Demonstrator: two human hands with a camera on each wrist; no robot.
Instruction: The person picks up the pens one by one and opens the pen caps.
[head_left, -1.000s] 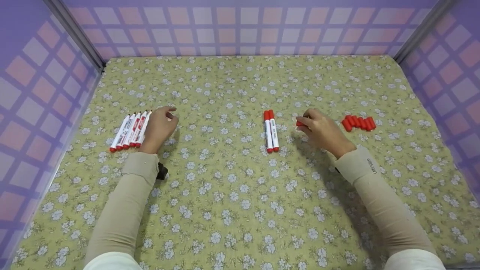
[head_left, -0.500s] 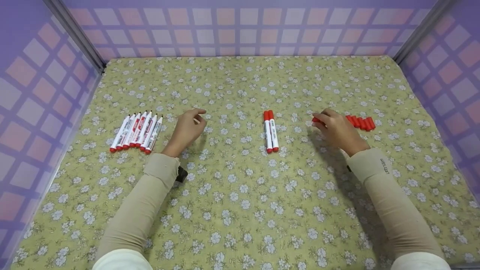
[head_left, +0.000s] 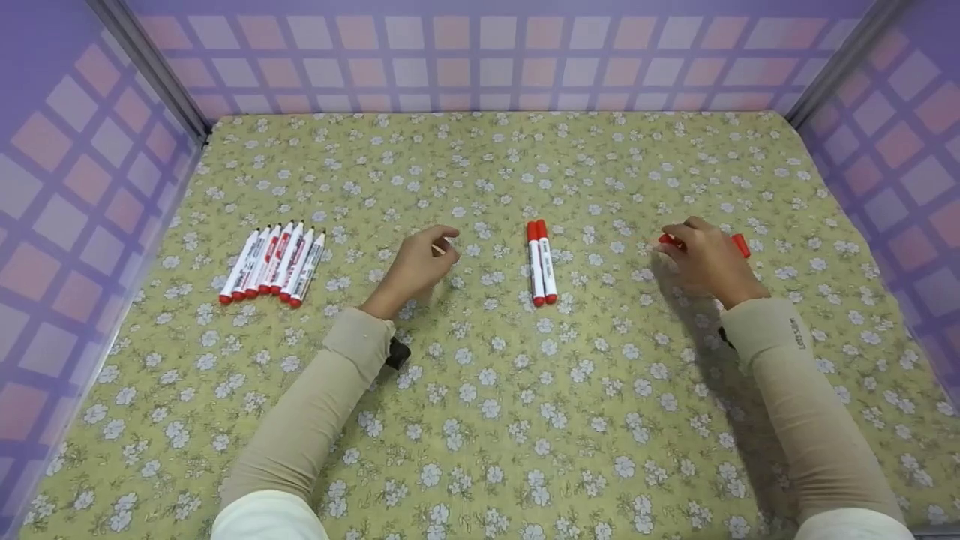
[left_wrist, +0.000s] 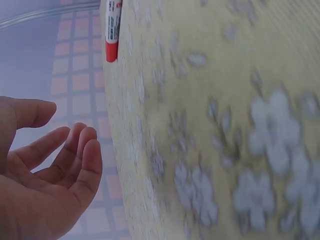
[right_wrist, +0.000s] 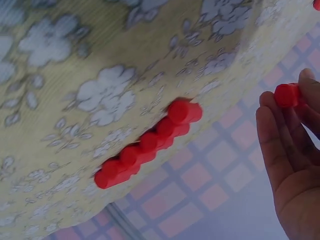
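My right hand (head_left: pixel 709 255) pinches a red marker cap (right_wrist: pixel 287 95) between thumb and fingers, above the cloth. In the right wrist view a row of several red caps (right_wrist: pixel 150 144) lies close by; in the head view the hand covers most of it. My left hand (head_left: pixel 420 259) hovers over the cloth with fingers loosely bent and holds nothing. Between the hands lie two capped markers (head_left: pixel 548 270), white with red caps, side by side. On the left sit several uncapped white markers (head_left: pixel 274 262) in a row, dark tips pointing away.
A yellow flowered cloth (head_left: pixel 465 420) covers the table. Checked purple and pink panels (head_left: pixel 495 60) enclose the back and both sides, joined by grey posts (head_left: pixel 840 60) at the corners.
My left hand has moved right from the uncapped markers toward the middle, bringing the rest of that row into view. My right hand has moved right with the cap, over the cap row.
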